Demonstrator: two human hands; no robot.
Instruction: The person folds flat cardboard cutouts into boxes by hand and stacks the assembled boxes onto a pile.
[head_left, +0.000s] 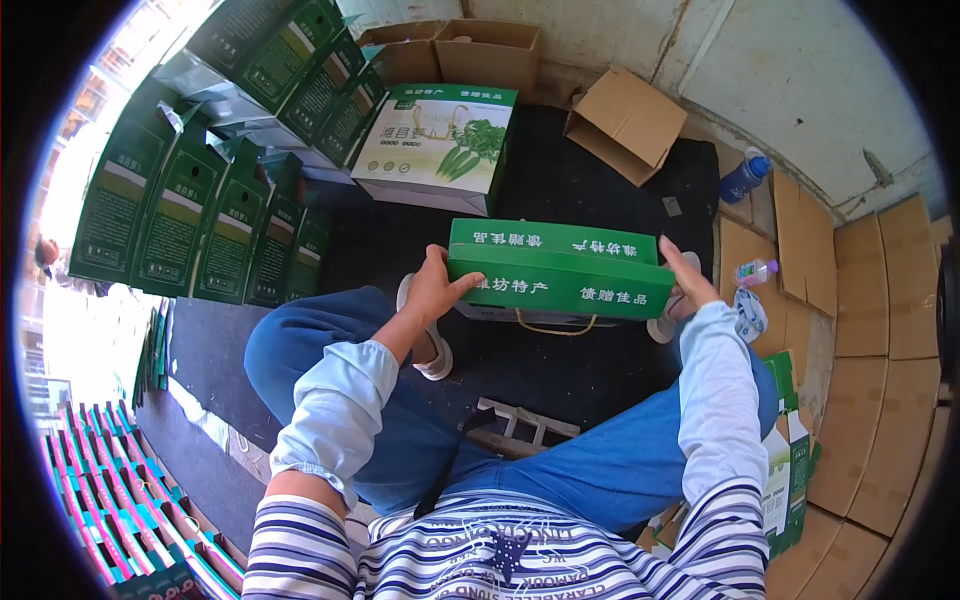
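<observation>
A green gift box with white lettering is held level between my hands, above the black mat and between my knees. My left hand grips its left end, thumb on the front edge. At the right end my right hand closes on the box, its fingertips partly hidden. A cord handle hangs at the near side. Beyond it, a larger white and green box lies on the mat with its picture side up.
Green boxes stand stacked at the left. An open brown carton lies at the back. A blue bottle and a small bottle are at the right, near brown cartons. Pink and green boxes fill the lower left.
</observation>
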